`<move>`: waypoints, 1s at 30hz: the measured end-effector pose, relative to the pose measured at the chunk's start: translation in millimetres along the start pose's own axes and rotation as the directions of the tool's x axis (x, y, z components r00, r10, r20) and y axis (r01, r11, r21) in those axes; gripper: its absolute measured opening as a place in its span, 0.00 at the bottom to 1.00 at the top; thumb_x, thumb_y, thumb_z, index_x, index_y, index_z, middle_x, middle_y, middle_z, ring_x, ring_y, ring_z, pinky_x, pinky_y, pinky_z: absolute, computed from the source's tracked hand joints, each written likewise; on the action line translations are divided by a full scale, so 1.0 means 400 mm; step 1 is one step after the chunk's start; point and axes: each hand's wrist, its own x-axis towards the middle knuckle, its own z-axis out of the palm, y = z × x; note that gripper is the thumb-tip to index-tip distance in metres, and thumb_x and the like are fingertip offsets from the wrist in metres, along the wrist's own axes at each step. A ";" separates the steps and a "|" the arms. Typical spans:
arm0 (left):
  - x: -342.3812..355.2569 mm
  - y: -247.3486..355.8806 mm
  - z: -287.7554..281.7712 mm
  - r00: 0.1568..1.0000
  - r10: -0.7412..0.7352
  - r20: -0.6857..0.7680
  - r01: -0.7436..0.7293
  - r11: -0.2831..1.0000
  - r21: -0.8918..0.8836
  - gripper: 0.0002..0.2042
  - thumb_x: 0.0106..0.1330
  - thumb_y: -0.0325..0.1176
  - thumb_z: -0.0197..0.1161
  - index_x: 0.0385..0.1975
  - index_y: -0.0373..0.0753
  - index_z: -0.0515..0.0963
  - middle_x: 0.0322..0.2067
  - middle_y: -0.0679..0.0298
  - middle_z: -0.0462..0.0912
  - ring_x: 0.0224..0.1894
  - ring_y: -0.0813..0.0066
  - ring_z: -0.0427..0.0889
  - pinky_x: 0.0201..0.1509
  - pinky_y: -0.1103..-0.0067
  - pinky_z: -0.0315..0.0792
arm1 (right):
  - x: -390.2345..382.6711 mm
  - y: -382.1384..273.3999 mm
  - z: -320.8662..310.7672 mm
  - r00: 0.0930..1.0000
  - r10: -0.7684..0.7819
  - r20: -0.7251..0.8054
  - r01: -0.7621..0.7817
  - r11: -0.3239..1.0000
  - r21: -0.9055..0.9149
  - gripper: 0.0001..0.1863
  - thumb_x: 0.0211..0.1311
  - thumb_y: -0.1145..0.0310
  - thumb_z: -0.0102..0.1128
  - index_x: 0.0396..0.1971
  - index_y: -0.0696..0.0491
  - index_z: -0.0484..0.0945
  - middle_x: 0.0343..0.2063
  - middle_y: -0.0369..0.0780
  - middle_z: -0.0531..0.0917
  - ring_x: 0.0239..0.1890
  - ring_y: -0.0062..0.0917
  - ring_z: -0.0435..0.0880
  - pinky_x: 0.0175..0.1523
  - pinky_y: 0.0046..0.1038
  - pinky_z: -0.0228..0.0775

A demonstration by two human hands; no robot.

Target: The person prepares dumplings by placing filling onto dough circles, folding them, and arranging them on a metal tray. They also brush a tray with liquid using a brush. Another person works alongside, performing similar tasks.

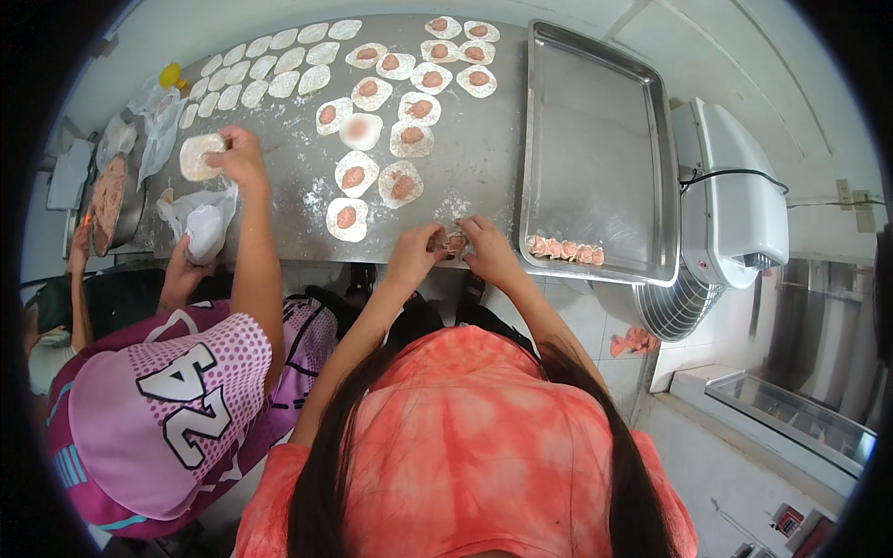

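A dumpling (455,244) with pinkish meat filling is held at the table's front edge between my two hands. The fingers of my left hand (419,251) are closed on its left side. On its right side, the fingers of my right hand (487,249) press against the wrapper. Ahead and to the left lie several flat wrappers topped with meat filling (402,184). To the right, a row of finished dumplings (566,250) sits along the near left edge of a large metal tray (674,186).
A co-worker's hand (240,158) on the left holds a stack of wrappers (199,158); their other hand holds a white plastic bag (206,223). Bare wrappers (314,78) lie in rows at the far left. A bowl of meat filling (108,200) stands further left. A white mixer (730,186) stands right of the tray.
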 end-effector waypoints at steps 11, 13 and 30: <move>-0.001 0.010 -0.012 0.979 0.198 -0.055 -0.189 0.973 0.131 0.12 0.48 0.26 0.64 0.32 0.35 0.72 0.28 0.55 0.78 0.32 0.55 0.78 0.36 0.69 0.71 | -0.001 -0.007 0.008 0.992 0.123 0.031 -0.120 0.989 -0.084 0.16 0.44 0.82 0.50 0.37 0.56 0.75 0.32 0.47 0.74 0.38 0.46 0.74 0.42 0.39 0.68; 0.004 0.021 -0.012 0.987 0.159 0.002 -0.157 0.969 0.190 0.12 0.47 0.26 0.64 0.33 0.36 0.73 0.28 0.55 0.78 0.34 0.55 0.77 0.37 0.68 0.70 | 0.007 0.010 0.020 0.981 0.144 0.130 -0.130 0.986 -0.109 0.16 0.43 0.81 0.51 0.37 0.56 0.75 0.32 0.47 0.74 0.37 0.47 0.74 0.42 0.39 0.68; 0.003 -0.020 -0.001 0.990 0.139 -0.008 -0.138 0.988 0.074 0.09 0.50 0.22 0.59 0.32 0.34 0.74 0.27 0.52 0.79 0.30 0.57 0.79 0.35 0.70 0.71 | 0.005 -0.011 0.053 0.991 0.108 -0.076 -0.119 0.979 -0.164 0.13 0.43 0.78 0.55 0.33 0.55 0.76 0.33 0.45 0.75 0.35 0.41 0.77 0.39 0.37 0.69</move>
